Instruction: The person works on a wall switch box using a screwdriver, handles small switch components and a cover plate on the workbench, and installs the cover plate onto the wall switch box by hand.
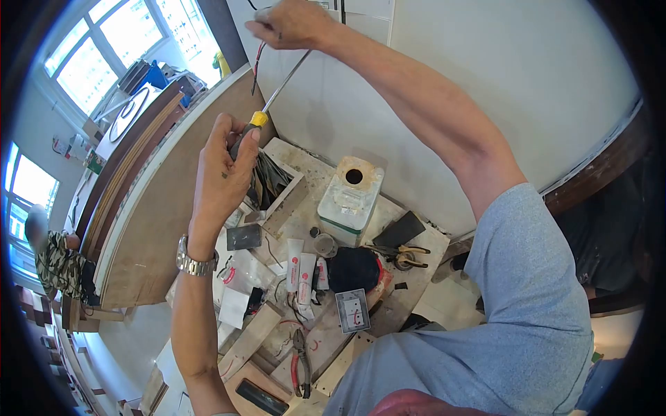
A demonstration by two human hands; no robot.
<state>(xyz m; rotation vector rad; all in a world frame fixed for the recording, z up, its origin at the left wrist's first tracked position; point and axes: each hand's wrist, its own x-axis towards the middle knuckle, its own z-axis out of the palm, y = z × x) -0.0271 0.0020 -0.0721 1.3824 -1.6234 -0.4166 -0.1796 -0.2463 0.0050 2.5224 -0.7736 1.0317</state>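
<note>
At the far left, a bright, white-framed window lights the room, and a person in camouflage clothing is beyond a curved, pale-edged wooden panel. Right of that panel is the pale, stained wooden table, crowded with gear. On its left side lie a grey rectangular pad and, nearer, red-and-black-handled pliers. Toward the middle are white tubes with red print, a black cloth and a grey square box; a white can with a round dark opening stands farther back. Yellow-handled pliers rest at the right, below a plain white wall.

The left hand has a narrow grip, closed around the black-and-yellow handle of a screwdriver, held above the table's far left; its steel shaft slants up and right. The right hand is higher, fingers bent, beside a dangling red-and-black wire; I cannot tell whether its grip holds anything.
</note>
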